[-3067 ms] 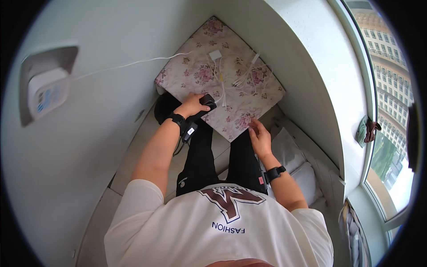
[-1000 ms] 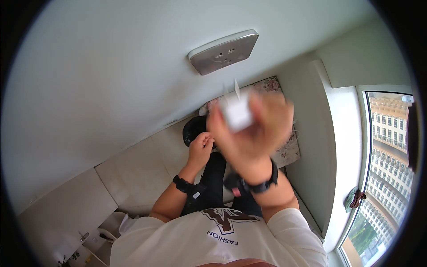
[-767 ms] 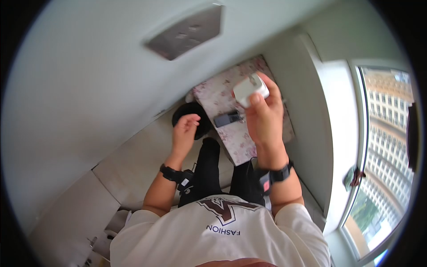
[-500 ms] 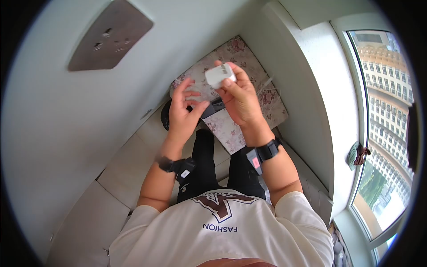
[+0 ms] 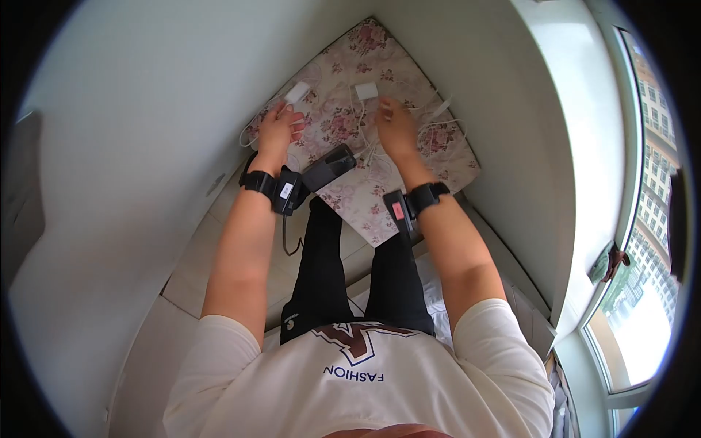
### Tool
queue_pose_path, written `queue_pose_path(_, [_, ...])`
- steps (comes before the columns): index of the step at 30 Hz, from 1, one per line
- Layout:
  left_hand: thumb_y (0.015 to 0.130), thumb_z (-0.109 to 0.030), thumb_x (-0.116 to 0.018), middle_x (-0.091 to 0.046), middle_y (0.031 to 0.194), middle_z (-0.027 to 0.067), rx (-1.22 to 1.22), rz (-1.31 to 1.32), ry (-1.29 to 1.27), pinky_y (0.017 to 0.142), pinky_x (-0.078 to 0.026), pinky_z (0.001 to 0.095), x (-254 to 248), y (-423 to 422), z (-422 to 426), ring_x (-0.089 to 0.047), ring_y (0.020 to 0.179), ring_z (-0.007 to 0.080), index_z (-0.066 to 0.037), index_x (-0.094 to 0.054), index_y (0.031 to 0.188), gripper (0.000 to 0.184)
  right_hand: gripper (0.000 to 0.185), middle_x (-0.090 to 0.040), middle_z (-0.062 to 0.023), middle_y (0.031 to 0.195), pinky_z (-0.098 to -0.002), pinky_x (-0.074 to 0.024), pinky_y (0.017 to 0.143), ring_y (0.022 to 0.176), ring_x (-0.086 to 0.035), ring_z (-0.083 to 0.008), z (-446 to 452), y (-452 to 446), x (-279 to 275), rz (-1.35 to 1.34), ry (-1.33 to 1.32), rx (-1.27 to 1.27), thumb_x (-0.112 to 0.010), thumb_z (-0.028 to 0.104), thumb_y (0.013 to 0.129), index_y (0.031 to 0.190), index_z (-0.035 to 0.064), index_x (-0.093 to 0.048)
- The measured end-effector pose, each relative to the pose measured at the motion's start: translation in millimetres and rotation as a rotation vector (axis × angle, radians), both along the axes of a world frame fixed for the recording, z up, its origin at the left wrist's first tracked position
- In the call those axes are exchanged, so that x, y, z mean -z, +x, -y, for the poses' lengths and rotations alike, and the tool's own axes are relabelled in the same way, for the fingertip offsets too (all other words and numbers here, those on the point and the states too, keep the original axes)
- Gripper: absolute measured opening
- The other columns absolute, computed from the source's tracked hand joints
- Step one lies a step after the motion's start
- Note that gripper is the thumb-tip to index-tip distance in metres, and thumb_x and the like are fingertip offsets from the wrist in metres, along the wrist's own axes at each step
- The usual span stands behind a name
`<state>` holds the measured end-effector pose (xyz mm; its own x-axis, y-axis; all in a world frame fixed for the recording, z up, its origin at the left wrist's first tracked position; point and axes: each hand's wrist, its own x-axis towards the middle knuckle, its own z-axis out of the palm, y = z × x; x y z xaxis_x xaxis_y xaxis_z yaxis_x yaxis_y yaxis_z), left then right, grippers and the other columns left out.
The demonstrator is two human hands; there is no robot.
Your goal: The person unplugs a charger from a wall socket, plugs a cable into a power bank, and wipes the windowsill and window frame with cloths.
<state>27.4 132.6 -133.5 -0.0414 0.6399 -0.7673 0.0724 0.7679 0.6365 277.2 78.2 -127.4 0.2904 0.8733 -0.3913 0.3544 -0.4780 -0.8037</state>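
By the far-left edge of the table (image 5: 372,217), the left hand (image 5: 278,133), loosely spread, sits beside a white power adapter (image 5: 297,92), its slack cord (image 5: 241,137) seemingly letting it lie flat; past a white block (image 5: 366,91), the right hand (image 5: 398,132) curls narrowly, whether holding anything I can't tell.

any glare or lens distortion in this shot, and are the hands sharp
Head view: black corners and the bowed window surround suggest a wide fisheye lens; head view: glare through the window washes its lower part to white; head view: the left hand and right hand look slightly soft, while the flowered board's pattern is fairly clear.
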Motion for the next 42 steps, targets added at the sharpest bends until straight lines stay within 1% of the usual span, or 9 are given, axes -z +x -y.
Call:
queue_pose_path(4, [0.100,-0.023,-0.056,-0.067,0.114,0.0148,-0.064,-0.016,0.044,0.071,-0.051,0.0288,-6.6,6.9,7.1,-0.065,0.085,0.0182,-0.002,-0.030,0.149,0.060,0.040,-0.064,-0.0142,0.119,-0.0451,-0.0490,0.094,0.107,-0.060,-0.0360,-29.6,-3.5,53.2,0.531,0.453,-0.225,-0.062,0.004,0.080,0.120,0.0077,-0.065])
queue_pose_path(10, [0.100,-0.017,-0.055,-0.067,0.114,0.0141,-0.087,0.006,0.056,0.073,-0.051,0.0288,-23.4,-24.5,64.3,-0.064,0.088,0.0182,0.000,-0.032,0.148,0.056,0.036,-0.063,-0.0095,0.120,-0.0433,-0.0493,0.094,0.110,-0.059,-0.0333,-40.2,1.2,34.4,0.668,0.115,-0.402,-0.065,0.003,0.078,0.113,0.0114,-0.068])
queue_pose_path(16, [0.099,-0.017,-0.057,-0.066,0.116,0.0119,-0.157,0.111,-0.018,0.077,-0.051,0.0282,-71.0,-25.9,93.9,-0.062,0.091,0.0149,-0.001,-0.042,0.143,0.049,0.035,-0.064,-0.0086,0.116,-0.0409,-0.0501,0.088,0.104,-0.060,-0.0332,-26.8,22.5,-83.1,0.466,0.549,-0.342,-0.073,-0.001,0.072,0.106,0.0092,-0.068])
queue_pose_path(23, [0.095,-0.023,-0.067,-0.053,0.139,0.0139,0.080,0.624,0.461,0.095,-0.047,0.0324,-229.8,69.8,55.5,-0.058,0.115,0.0223,-0.003,-0.038,0.148,0.064,0.041,-0.062,-0.0131,0.114,-0.0393,-0.0560,0.078,0.095,-0.064,-0.0321,-1.2,13.3,-218.8,0.467,1.199,-0.265,-0.069,-0.015,0.069,0.103,0.0076,-0.062])
queue_pose_path(25, [0.090,-0.018,-0.073,-0.059,0.131,0.0113,0.345,0.395,0.873,0.088,-0.050,0.0300,-270.6,83.9,48.3,-0.062,0.107,0.0194,-0.002,-0.051,0.137,0.055,0.042,-0.059,-0.0142,0.120,-0.0394,-0.0574,0.087,0.099,-0.064,-0.0339,-7.4,8.5,-243.2,0.413,1.319,-0.237,-0.066,-0.018,0.071,0.104,0.0075,-0.059])
queue_pose_path(30, [0.078,-0.005,-0.077,-0.067,0.094,0.0052,0.331,-0.132,1.249,0.065,-0.051,0.0350,-347.6,95.1,42.3,-0.062,0.076,0.0265,-0.006,-0.068,0.111,0.034,0.046,-0.054,-0.0189,0.132,-0.0444,-0.0533,0.098,0.116,-0.060,-0.0392,-7.5,-2.0,-292.2,0.152,1.422,-0.235,-0.062,-0.018,0.077,0.116,0.0050,-0.057])
queue_pose_path(33, [0.075,-0.004,-0.077,-0.063,0.083,0.0039,0.206,-0.461,1.536,0.064,-0.050,0.0352,-373.7,89.1,39.6,-0.060,0.072,0.0238,-0.008,-0.069,0.106,0.032,0.058,-0.046,-0.0207,0.147,-0.0450,-0.0421,0.110,0.131,-0.051,-0.0339,6.1,-17.7,-327.3,-0.397,1.171,-0.026,-0.060,-0.012,0.086,0.141,0.0013,-0.047])
queue_pose_path(36, [0.075,-0.005,-0.077,-0.064,0.084,0.0032,0.234,-0.584,1.570,0.064,-0.050,0.0355,-391.1,86.9,39.6,-0.061,0.073,0.0242,-0.009,-0.069,0.104,0.030,0.054,-0.050,-0.0170,0.143,-0.0398,-0.0434,0.107,0.129,-0.052,-0.0280,25.1,-10.7,-354.5,-0.740,0.728,-0.047,-0.063,-0.003,0.090,0.141,0.0002,-0.046])
queue_pose_path(42, [0.074,-0.003,-0.077,-0.064,0.083,0.0033,0.266,-0.630,1.537,0.065,-0.050,0.0359,-395.7,84.7,54.8,-0.061,0.074,0.0251,-0.009,-0.069,0.100,0.028,0.040,-0.065,-0.0094,0.118,-0.0332,-0.0482,0.098,0.109,-0.062,-0.0173,25.7,-21.8,-375.7,-0.974,0.439,-0.048,-0.065,0.009,0.095,0.132,-0.0022,-0.053])
